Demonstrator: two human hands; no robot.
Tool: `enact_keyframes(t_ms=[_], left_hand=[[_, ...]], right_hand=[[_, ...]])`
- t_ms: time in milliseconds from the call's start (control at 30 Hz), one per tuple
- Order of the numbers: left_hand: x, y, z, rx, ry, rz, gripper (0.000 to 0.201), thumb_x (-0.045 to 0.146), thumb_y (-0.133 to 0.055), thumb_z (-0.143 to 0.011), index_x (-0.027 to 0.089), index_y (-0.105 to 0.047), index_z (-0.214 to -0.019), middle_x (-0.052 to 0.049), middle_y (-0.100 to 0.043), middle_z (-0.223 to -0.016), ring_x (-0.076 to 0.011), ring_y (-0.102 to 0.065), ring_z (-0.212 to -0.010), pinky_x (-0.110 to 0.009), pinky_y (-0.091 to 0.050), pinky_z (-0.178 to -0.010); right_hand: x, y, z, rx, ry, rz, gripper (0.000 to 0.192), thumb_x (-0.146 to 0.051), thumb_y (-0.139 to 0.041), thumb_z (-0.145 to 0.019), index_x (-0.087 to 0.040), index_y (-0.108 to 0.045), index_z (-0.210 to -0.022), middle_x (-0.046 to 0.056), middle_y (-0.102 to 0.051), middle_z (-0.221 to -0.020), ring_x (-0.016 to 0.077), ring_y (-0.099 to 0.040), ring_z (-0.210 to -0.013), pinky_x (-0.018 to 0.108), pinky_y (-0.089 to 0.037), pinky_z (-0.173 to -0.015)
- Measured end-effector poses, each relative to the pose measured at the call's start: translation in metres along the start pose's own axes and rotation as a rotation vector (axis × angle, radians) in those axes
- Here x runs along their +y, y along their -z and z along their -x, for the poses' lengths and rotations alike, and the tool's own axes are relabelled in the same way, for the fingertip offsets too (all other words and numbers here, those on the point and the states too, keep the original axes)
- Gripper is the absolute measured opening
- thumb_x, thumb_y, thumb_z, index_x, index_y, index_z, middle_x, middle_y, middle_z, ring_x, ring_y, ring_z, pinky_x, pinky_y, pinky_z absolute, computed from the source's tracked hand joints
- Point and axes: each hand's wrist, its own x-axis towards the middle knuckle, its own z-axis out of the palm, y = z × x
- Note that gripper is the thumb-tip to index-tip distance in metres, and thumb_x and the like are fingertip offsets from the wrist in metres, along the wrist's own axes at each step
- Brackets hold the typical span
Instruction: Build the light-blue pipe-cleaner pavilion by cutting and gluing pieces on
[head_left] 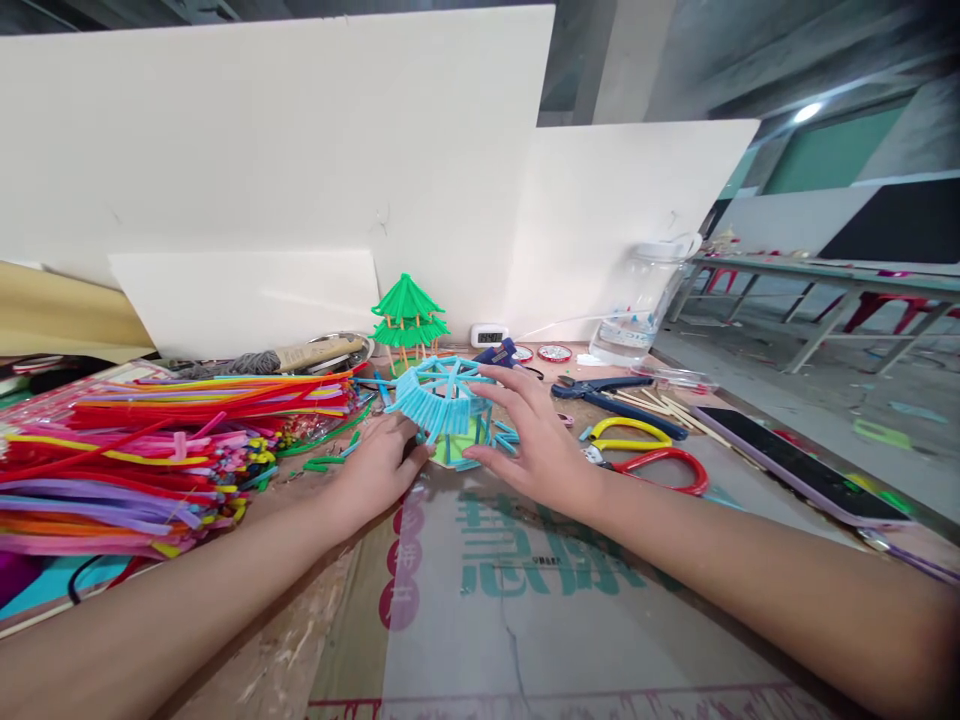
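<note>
A small pavilion model [442, 400] stands in front of me, its roof ring and posts wrapped in light blue pipe cleaners, on a light green base. My left hand [379, 465] is at its lower left side, fingers curled and partly hidden, thumb by the base. On the other side, my right hand [544, 440] curves round the model, index fingertip at the roof's edge and thumb near the base. Part of the roof's left slope is covered with blue strips; spokes show across the top. Right behind it rises a green two-tiered pavilion [407, 315].
Bundles of coloured pipe cleaners [150, 460] lie on the left. To the right are pliers [622, 400], scissors with red and yellow handles [667, 468], wooden sticks [682, 415] and a phone [799, 465]. A digital clock [489, 335] and clear jug [634, 305] stand before white boards [285, 150].
</note>
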Motion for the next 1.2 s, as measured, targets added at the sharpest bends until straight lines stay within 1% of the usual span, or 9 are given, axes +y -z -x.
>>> enact_keyframes(t_ms=[100,233,400,433,567,700,800,1033,1200], left_hand=[[0.002,0.000,0.000,0.000,-0.024,0.031,0.017,0.030,-0.053,-0.092,0.020,-0.065,-0.097,-0.010,-0.068,-0.103,-0.0264,-0.061,-0.103,-0.042,-0.048,-0.093],[0.005,0.002,-0.001,0.028,-0.058,0.040,0.021,0.031,-0.053,-0.091,0.021,-0.065,-0.106,-0.010,-0.068,-0.111,-0.0277,-0.060,-0.111,-0.043,-0.047,-0.097],[0.004,0.001,0.000,0.003,-0.055,0.015,0.018,0.031,-0.052,-0.092,0.020,-0.065,-0.096,-0.010,-0.068,-0.106,-0.0272,-0.061,-0.106,-0.042,-0.048,-0.094],[0.003,0.001,0.000,-0.006,-0.046,0.008,0.017,0.031,-0.052,-0.092,0.020,-0.065,-0.094,-0.010,-0.068,-0.104,-0.0270,-0.061,-0.104,-0.042,-0.048,-0.093],[-0.001,0.000,0.000,-0.032,-0.002,-0.004,0.018,0.032,-0.050,-0.094,0.019,-0.062,-0.093,-0.010,-0.066,-0.102,-0.0266,-0.059,-0.103,-0.043,-0.046,-0.092],[0.003,0.003,0.001,-0.023,0.035,0.008,0.022,0.036,-0.049,-0.095,0.018,-0.062,-0.091,-0.009,-0.064,-0.098,-0.0258,-0.059,-0.099,-0.040,-0.048,-0.087],[0.008,0.005,0.002,0.003,0.046,-0.017,0.025,0.041,-0.052,-0.094,0.019,-0.064,-0.097,-0.010,-0.064,-0.099,-0.0270,-0.060,-0.099,-0.041,-0.048,-0.086],[0.008,0.006,0.003,0.013,0.002,-0.051,0.030,0.045,-0.055,-0.093,0.019,-0.063,-0.106,-0.012,-0.061,-0.120,-0.0303,-0.055,-0.114,-0.046,-0.044,-0.097],[0.006,0.005,0.003,0.048,0.004,-0.092,0.031,0.047,-0.055,-0.093,0.020,-0.063,-0.104,-0.011,-0.063,-0.112,-0.0301,-0.056,-0.108,-0.045,-0.045,-0.092]], right_hand=[[-0.005,0.000,-0.001,0.011,0.011,-0.003,0.056,-0.044,-0.067,-0.086,-0.021,-0.046,-0.132,0.017,-0.049,-0.142,0.0299,-0.043,-0.136,0.057,-0.033,-0.113],[-0.008,0.000,-0.001,0.040,0.031,-0.017,0.052,-0.041,-0.068,-0.086,-0.021,-0.048,-0.129,0.017,-0.052,-0.138,0.0283,-0.044,-0.134,0.055,-0.035,-0.112],[-0.007,0.000,-0.001,0.042,0.045,0.000,0.043,-0.037,-0.065,-0.089,-0.022,-0.050,-0.127,0.015,-0.052,-0.137,0.0267,-0.045,-0.134,0.054,-0.034,-0.113],[-0.006,0.001,-0.001,0.035,0.042,-0.007,0.046,-0.038,-0.064,-0.089,-0.023,-0.049,-0.129,0.015,-0.052,-0.138,0.0271,-0.044,-0.134,0.055,-0.033,-0.113],[-0.003,0.002,-0.002,0.023,0.011,-0.100,0.068,-0.045,-0.071,-0.083,-0.022,-0.040,-0.139,0.016,-0.050,-0.140,0.0295,-0.044,-0.134,0.056,-0.036,-0.112],[0.005,0.000,0.002,0.058,-0.058,-0.167,0.067,-0.039,-0.071,-0.084,-0.022,-0.039,-0.140,0.017,-0.050,-0.139,0.0287,-0.045,-0.133,0.053,-0.040,-0.109],[0.009,-0.002,0.003,0.069,-0.119,-0.193,0.068,-0.040,-0.069,-0.085,-0.022,-0.037,-0.142,0.018,-0.047,-0.143,0.0300,-0.044,-0.135,0.054,-0.040,-0.110],[0.016,-0.006,0.002,0.040,-0.161,-0.206,0.080,-0.045,-0.070,-0.083,-0.023,-0.031,-0.148,0.018,-0.041,-0.151,0.0311,-0.037,-0.141,0.056,-0.035,-0.114],[0.018,-0.008,0.004,-0.003,-0.207,-0.230,0.092,-0.048,-0.074,-0.078,-0.024,-0.026,-0.152,0.019,-0.036,-0.154,0.0330,-0.035,-0.143,0.057,-0.032,-0.115]])
